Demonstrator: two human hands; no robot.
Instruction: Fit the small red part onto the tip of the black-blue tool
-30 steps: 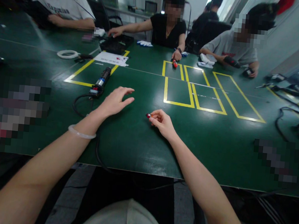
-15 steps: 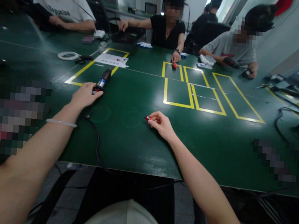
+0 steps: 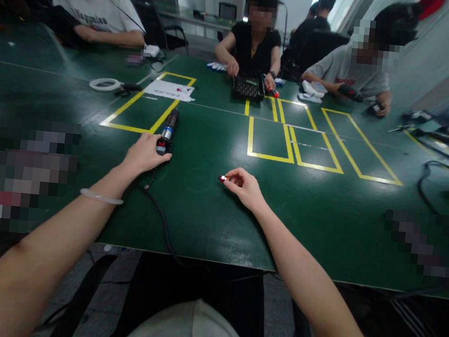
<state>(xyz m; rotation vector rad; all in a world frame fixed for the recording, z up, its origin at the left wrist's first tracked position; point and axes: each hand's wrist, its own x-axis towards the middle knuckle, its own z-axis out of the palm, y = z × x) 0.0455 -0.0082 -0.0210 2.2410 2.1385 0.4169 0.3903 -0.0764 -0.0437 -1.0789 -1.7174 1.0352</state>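
On the left part of the green table, my left hand (image 3: 146, 154) is closed round the rear end of a black cylindrical corded tool (image 3: 168, 128) with a silver and blue band. The tool points away from me, and its exact kind is unclear. A black cord (image 3: 160, 212) trails from it toward the table's front edge. My right hand (image 3: 246, 187) is closed in a pinch near the middle, holding a small red and black piece (image 3: 222, 179) with a bright spot. Fingers hide part of that piece, so its kind cannot be told.
Yellow tape outlines (image 3: 270, 158) mark the table (image 3: 211, 225). Opposite, a co-worker holds a black tray (image 3: 248, 88) and an orange-red item (image 3: 273, 92). A paper sheet (image 3: 168, 90) and a white cable coil (image 3: 104, 84) lie at the left. Another person at right holds a power drill (image 3: 351, 93).
My left hand has moved right and slightly nearer, bringing the corded tool along. My right hand stays nearly in place. The co-worker opposite has brought the black tray to the yellow outlines.
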